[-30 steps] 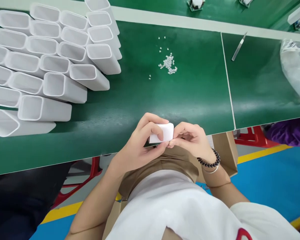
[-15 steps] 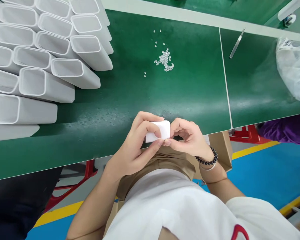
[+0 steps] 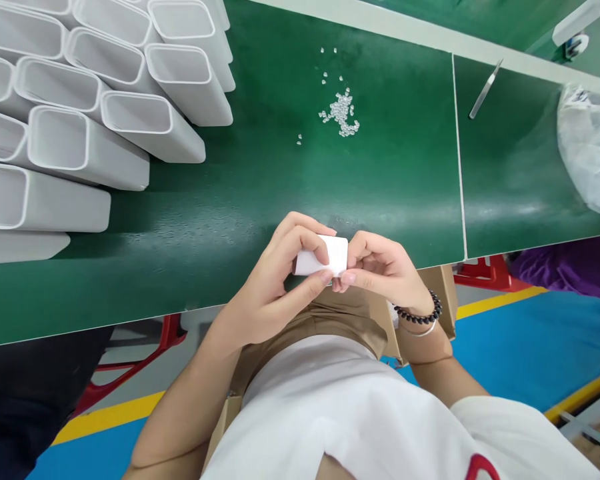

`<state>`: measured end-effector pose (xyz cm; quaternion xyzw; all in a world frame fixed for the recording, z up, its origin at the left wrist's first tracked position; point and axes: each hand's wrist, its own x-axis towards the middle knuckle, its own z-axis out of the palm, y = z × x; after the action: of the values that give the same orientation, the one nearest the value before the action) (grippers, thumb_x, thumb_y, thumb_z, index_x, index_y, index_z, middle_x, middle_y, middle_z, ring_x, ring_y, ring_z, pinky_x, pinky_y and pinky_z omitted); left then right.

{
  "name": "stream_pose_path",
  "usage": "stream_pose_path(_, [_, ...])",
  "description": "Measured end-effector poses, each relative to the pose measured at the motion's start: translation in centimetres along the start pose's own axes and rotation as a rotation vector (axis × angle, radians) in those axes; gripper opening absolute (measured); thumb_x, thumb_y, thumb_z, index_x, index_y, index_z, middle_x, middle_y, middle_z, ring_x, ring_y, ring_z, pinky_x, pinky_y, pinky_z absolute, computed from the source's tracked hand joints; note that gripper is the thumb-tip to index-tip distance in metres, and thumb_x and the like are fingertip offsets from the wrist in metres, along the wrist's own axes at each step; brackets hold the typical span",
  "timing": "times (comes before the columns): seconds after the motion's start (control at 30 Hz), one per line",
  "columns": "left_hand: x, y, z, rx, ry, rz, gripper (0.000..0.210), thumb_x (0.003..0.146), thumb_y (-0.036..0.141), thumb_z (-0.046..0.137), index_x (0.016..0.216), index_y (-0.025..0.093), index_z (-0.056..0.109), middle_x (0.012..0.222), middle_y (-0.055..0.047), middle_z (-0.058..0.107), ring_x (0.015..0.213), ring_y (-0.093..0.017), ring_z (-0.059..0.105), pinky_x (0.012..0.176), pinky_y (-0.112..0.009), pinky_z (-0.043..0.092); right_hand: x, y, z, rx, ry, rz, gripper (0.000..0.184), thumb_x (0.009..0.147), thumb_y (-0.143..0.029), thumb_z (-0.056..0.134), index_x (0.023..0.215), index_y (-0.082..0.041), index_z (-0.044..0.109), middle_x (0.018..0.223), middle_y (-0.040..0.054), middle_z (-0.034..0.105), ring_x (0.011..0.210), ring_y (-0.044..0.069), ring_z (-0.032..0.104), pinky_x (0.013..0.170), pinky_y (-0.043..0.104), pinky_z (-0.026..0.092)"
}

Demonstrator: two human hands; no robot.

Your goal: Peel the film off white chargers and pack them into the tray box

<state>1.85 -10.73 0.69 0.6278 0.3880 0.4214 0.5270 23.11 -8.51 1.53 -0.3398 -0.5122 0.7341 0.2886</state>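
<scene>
A small white plastic piece with rounded corners is held over the near edge of the green table. My left hand grips it from the left, thumb below and fingers curled over the top. At its right end my right hand pinches the lower corner with thumb and fingertips; whether a smaller part sits between those fingertips is hidden. Farther back on the table lies a loose cluster of small transparent pieces, with a few scattered around it.
Many white rectangular tubes, open ends towards me, are stacked at the left. Tweezers lie at the back right, near a transparent plastic bag. Red stools stand below the table edge. A person's purple sleeve shows at right.
The view has shifted a little, so the tubes sit lower left and the transparent pieces farther right. Both hands keep hold of the white piece; my right fingertips have shifted slightly on its corner.
</scene>
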Motion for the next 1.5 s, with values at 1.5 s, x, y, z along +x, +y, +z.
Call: stream_pose_path(1.5, [1.1, 1.0, 0.3, -0.206, 0.059, -0.299, 0.012, 0.093, 0.03, 0.064, 0.094, 0.022, 0.055, 0.105, -0.002, 0.053, 0.067, -0.009, 0.052, 0.057, -0.026, 0.045, 0.9, -1.2, 0.5, 0.021, 0.094, 0.104, 0.018, 0.09, -0.022, 0.074, 0.081, -0.016, 0.059, 0.072, -0.0009, 0.072, 0.061, 0.009, 0.07, 0.058, 0.019, 0.062])
